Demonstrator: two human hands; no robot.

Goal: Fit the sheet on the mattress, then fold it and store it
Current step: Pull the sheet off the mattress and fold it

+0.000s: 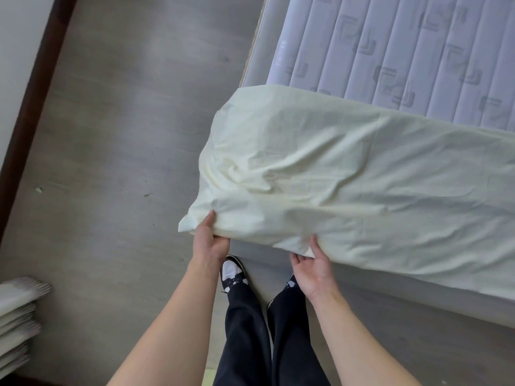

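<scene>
1. Mattress [390, 51], quilted in pale grey-lilac, lay beyond both hands, its far part bare
2. Sheet [348, 174], pale cream and creased, covered the mattress end nearest the hands and draped over its corner and edge, reaching down to the fingers
3. Floor [125, 135], grey wood-look, spread out to the left of the left hand
4. Left hand [207, 242] gripped the sheet's hanging corner, thumb on top and fingers curled beneath the fold
5. Right hand [313, 267], palm up beside the left one, pinched the sheet's lower hem, thumb pressed on the cloth
6. Shoe [232, 270], black and white, showed between the two hands
</scene>
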